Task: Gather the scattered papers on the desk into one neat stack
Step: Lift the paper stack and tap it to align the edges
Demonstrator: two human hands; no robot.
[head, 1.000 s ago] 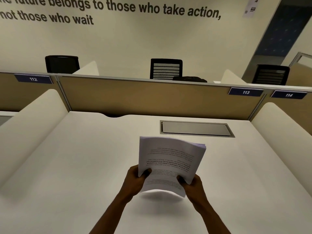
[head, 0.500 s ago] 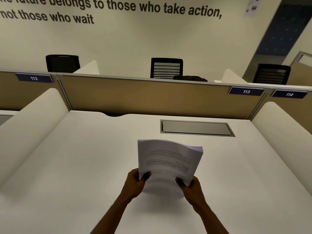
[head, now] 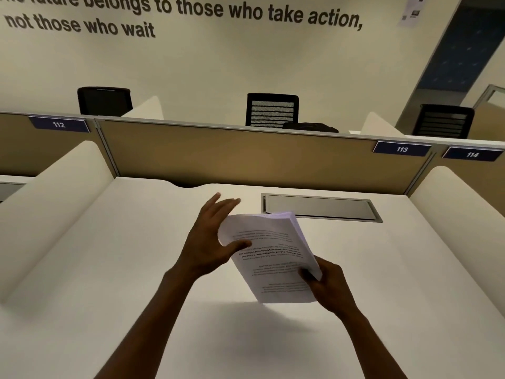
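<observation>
Above the plain white desk (head: pixel 109 296), the right hand (head: pixel 329 285) pinches the near corner of a tilted stack of printed white papers (head: pixel 273 255). The left hand (head: pixel 210 242) is spread, thumb on the top sheet. Dark blue partition labels read 112 (head: pixel 58 124), 113 (head: pixel 401 149), 114 (head: pixel 472 154). The wall lettering (head: pixel 191 15) reads "belongs to those who take action, not those who wait".

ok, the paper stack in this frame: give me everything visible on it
The paper stack is a thick sheaf of white printed sheets, top page showing lines of black text upside down to the camera. It is held in the air above the white desk, tilted, its far end raised and leaning left, casting a shadow below. The right hand pinches its near right corner, thumb on top. The left hand is spread open at its left edge, thumb on the top page. Edges look roughly aligned, slightly fanned along the right side.
</observation>
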